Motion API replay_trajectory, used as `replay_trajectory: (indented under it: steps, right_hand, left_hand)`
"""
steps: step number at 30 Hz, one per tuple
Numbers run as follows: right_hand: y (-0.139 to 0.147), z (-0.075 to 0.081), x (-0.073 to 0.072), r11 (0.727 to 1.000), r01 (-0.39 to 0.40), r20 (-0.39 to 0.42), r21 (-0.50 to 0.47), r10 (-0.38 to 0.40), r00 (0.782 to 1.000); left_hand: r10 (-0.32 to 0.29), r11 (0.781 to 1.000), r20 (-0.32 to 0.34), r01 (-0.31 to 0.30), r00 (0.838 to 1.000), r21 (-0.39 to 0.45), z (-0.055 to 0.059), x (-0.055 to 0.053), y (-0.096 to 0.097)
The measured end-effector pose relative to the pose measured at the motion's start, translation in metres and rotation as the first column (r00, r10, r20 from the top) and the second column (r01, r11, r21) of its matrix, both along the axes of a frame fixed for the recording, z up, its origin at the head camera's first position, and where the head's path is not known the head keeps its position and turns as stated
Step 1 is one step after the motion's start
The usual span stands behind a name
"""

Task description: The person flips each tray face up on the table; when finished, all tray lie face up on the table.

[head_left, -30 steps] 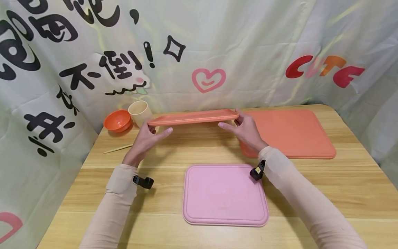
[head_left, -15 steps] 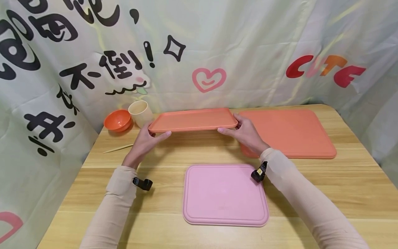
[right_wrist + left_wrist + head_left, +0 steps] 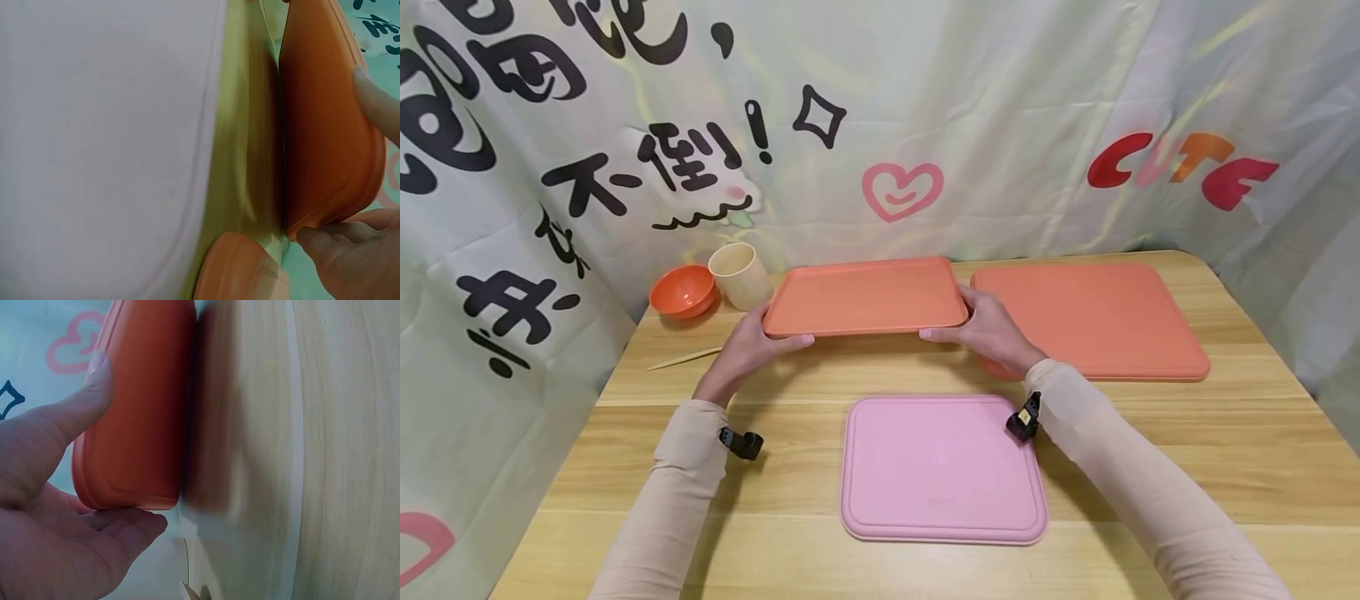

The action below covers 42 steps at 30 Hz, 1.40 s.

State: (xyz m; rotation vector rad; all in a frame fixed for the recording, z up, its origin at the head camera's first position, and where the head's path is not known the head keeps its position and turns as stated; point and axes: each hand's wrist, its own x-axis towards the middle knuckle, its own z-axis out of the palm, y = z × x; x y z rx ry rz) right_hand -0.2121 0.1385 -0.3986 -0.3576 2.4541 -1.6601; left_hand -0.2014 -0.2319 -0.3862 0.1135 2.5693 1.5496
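Both hands hold an orange tray (image 3: 867, 297) by its two ends at the back of the table. My left hand (image 3: 747, 348) grips the left end, its thumb along the near edge. At the other end, my right hand (image 3: 988, 330) does the same. In the left wrist view, the tray's underside (image 3: 140, 412) stands off the wood near the hand and casts a shadow; whether the far edge touches the table is unclear. A second orange tray (image 3: 1097, 321) lies flat just right of the held one. Closer to me lies a pink tray (image 3: 943, 471).
An orange bowl (image 3: 683, 292) and a cream cup (image 3: 740, 277) stand at the back left, the cup close to the left hand. A thin pale stick (image 3: 683, 360) lies beside the left wrist. A printed curtain (image 3: 1000, 108) hangs right behind the table (image 3: 760, 533).
The orange tray's near edge has come down and towards me, so more of its top face shows. Both hands moved down slightly with it. The other things stayed put.
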Motion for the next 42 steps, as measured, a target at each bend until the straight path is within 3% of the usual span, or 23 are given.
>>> replay_trajectory:
  steps: [6,15,22,27,32,42]
  right_hand:
    - [-0.001,0.0,0.002,0.988,0.003,0.006,0.157,-0.004,1.0]
    - [-0.006,0.002,0.001,0.935,-0.018,0.03,0.354,0.009,1.0]
    - [-0.011,0.004,-0.001,0.895,-0.04,0.011,0.444,0.039,0.999]
    - [-0.014,0.004,-0.004,0.851,-0.065,0.019,0.52,0.065,0.998]
    - [-0.017,0.003,-0.004,0.823,-0.059,0.0,0.565,0.071,0.997]
    - [-0.018,0.004,-0.003,0.818,-0.066,0.001,0.571,0.08,0.997]
  left_hand:
    - [-0.005,0.995,0.003,0.005,1.0,-0.104,-0.005,-0.003,-0.003]
    - [-0.032,0.968,0.001,0.031,0.999,-0.251,-0.01,-0.007,-0.003]
    - [-0.078,0.913,-0.045,0.054,0.996,-0.404,-0.011,-0.008,0.003]
    - [-0.092,0.89,-0.025,0.07,0.995,-0.451,-0.012,-0.008,0.006]
    - [-0.082,0.871,0.017,0.08,0.996,-0.485,-0.013,-0.009,0.009]
    - [-0.075,0.821,0.075,0.104,0.994,-0.561,-0.012,-0.011,0.011]
